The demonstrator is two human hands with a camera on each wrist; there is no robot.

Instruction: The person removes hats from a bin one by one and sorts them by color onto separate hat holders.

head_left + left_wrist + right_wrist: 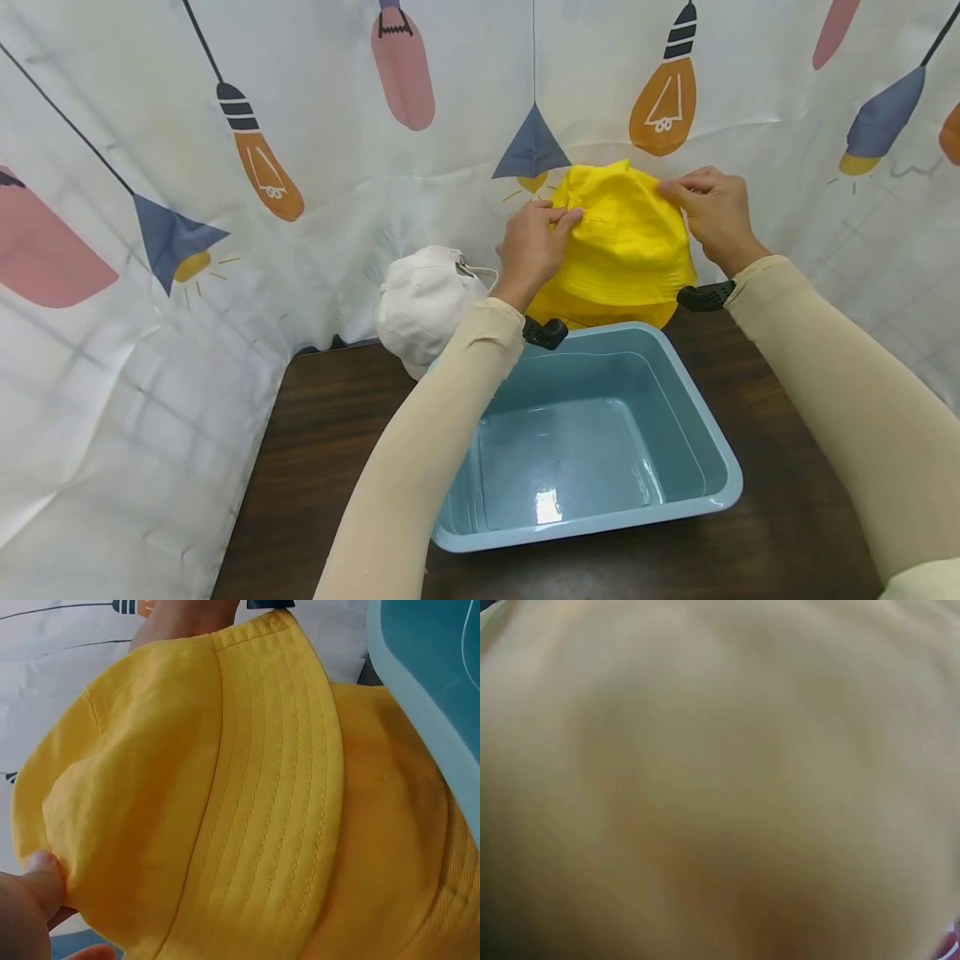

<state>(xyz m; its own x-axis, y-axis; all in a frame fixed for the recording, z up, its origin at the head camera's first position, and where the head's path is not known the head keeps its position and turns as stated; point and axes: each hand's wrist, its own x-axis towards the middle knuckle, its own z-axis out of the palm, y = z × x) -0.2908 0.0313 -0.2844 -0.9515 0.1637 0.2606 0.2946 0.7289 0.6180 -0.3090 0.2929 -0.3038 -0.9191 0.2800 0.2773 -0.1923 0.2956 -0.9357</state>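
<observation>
A yellow bucket hat [626,242] is held up behind the basin by both hands, its stitched brim [262,772] downward. My left hand [534,246] pinches the crown's left side between thumb and fingers; its thumb [43,881] lies on the cloth in the left wrist view. On the crown's upper right, my right hand [712,208] pinches the fabric. More yellow cloth [382,802] shows below the brim; whether it belongs to the same hat I cannot tell. Blurred yellowish-beige material [720,765] fills most of the right wrist view.
A pale blue plastic basin [562,458] stands on the dark wooden table [315,450], in front of the hat. To the left, a white cap [423,304] sits beside my left forearm. A white curtain [322,83] printed with lamps hangs close behind.
</observation>
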